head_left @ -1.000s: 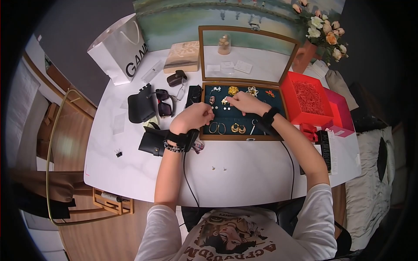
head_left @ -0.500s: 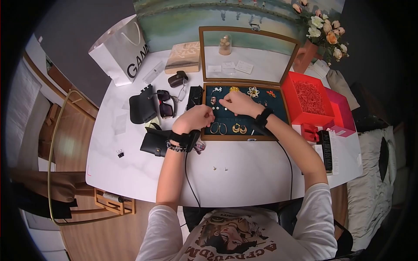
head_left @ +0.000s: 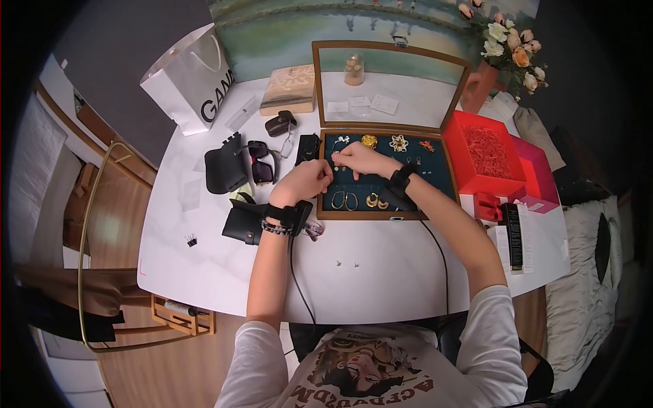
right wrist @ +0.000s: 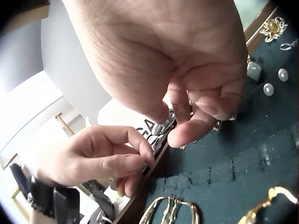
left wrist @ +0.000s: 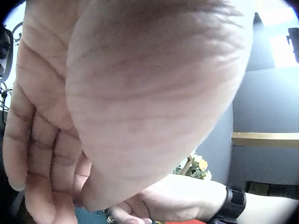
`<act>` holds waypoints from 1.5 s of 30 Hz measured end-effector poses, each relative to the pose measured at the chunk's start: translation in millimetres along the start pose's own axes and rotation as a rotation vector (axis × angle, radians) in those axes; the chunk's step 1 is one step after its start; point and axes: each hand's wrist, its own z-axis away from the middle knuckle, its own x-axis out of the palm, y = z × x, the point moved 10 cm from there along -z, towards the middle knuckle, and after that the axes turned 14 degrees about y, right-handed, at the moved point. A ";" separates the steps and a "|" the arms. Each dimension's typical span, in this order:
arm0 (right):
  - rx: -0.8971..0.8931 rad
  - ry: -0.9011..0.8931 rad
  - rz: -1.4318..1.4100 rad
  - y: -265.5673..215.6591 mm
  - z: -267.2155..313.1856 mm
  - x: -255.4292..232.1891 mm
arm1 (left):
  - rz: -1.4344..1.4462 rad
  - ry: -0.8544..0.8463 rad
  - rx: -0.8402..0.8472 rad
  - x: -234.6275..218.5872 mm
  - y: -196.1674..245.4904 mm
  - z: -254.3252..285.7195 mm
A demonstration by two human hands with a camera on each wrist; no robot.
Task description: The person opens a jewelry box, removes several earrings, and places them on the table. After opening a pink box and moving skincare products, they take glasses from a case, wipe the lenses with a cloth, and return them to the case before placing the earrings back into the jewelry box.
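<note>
A wooden jewelry box (head_left: 340, 215) lies on the table with its glass lid raised. Brooches and earrings sit on its dark green lining, among them a flower brooch (head_left: 398, 143) and large hoop earrings (head_left: 344, 200). My right hand (head_left: 364, 162) hangs over the upper left of the lining, fingers bent. In the right wrist view, small stones (right wrist: 217, 125) show beside its fingertips, mostly hidden; I cannot tell whether they are pinched. Two pearl earrings (right wrist: 268, 89) lie beside that hand. My left hand (head_left: 305, 182) stays at the box's left edge, fingers loosely bent around nothing.
Sunglasses (head_left: 260, 163), a black glasses case (head_left: 225, 167) and a black pouch (head_left: 241, 221) lie left of the box. Red gift boxes (head_left: 456, 146) stand on its right. Two tiny studs (head_left: 339, 263) lie in front. A paper bag (head_left: 187, 78) stands behind left.
My right hand has moved left over the lining, from a gold piece toward the left column, uncovering small earrings on the right. The left hand has stayed at the box's left edge.
</note>
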 end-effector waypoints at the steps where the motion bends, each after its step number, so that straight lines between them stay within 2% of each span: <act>1: 0.044 0.012 -0.025 1.4 1.4 -2.4 | 0.000 0.000 0.000 0.4 -0.4 -0.1; 6: 0.091 0.020 -0.042 1.5 2.7 -5.0 | -0.016 -0.031 -0.006 2.1 3.6 2.5; 8: 0.000 0.042 0.026 -1.8 -2.1 -6.2 | -0.019 -0.026 0.003 2.3 2.1 2.1; 15: -0.006 0.065 0.155 -11.7 8.5 -9.9 | 0.009 -0.026 0.035 3.2 8.1 2.8; 18: -0.078 0.133 0.253 -32.0 23.3 -21.5 | -0.013 -0.009 0.038 3.8 6.0 2.0; 20: -0.393 0.360 0.428 -62.6 34.0 -37.3 | -0.029 -0.012 0.035 6.1 2.8 0.5; 21: -0.393 0.360 0.428 -62.5 36.1 -36.4 | -0.045 -0.015 0.033 7.4 1.1 -0.1; 23: -0.062 0.105 0.232 -40.3 40.1 -15.6 | -0.057 -0.013 0.012 10.3 -0.5 1.8; 24: -0.061 0.107 0.232 -39.0 42.6 -10.9 | -0.070 -0.013 -0.008 11.9 -1.7 2.3; 27: 0.032 -0.059 0.113 -18.0 45.5 17.8 | -0.068 -0.089 -0.077 24.8 -7.7 1.9; 30: 0.030 -0.012 0.085 2.5 34.6 17.8 | -0.049 -0.066 -0.065 27.5 -9.7 -1.1; 33: 0.038 -0.015 0.134 -5.1 38.3 6.5 | -0.038 -0.066 -0.164 21.9 -5.7 3.8; 37: 0.044 -0.046 0.184 -7.7 46.6 -3.7 | -0.025 -0.064 -0.194 24.5 -7.5 3.4; 45: 0.118 -0.019 0.434 -1.8 72.4 -44.3 | 0.078 -0.160 -0.240 35.3 -4.0 6.7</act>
